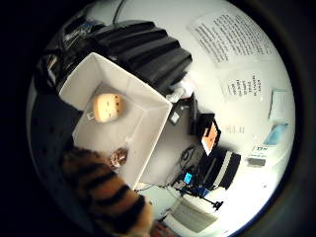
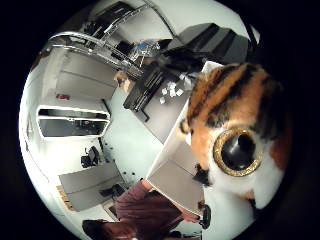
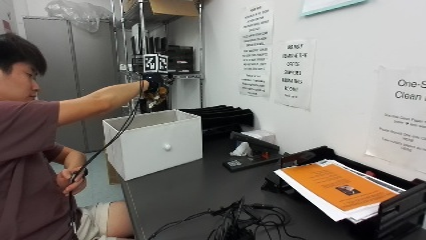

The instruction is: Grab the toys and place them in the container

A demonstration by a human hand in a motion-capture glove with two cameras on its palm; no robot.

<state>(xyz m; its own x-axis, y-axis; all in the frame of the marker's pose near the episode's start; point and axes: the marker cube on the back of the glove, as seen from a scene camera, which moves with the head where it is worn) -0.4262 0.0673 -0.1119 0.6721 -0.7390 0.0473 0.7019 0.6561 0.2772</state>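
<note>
the gloved right hand (image 3: pixel 152 86) grips the orange, black-striped plush tiger (image 3: pixel 157 98) above the white box-shaped container (image 3: pixel 154 142), so it should lower, then release beside the round cream toy (image 1: pixel 107 107) inside.

A wall sheet (image 3: pixel 405 117) reads "One-S… Clean"; other notices are illegible.

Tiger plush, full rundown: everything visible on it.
The tiger plush is furry, orange with black stripes and white patches, and has one glossy black eye ringed in gold. The gloved right hand holds it in the air above the open white container. It has not been put in yet. Its striped body fills the edge of both palm views.
</note>
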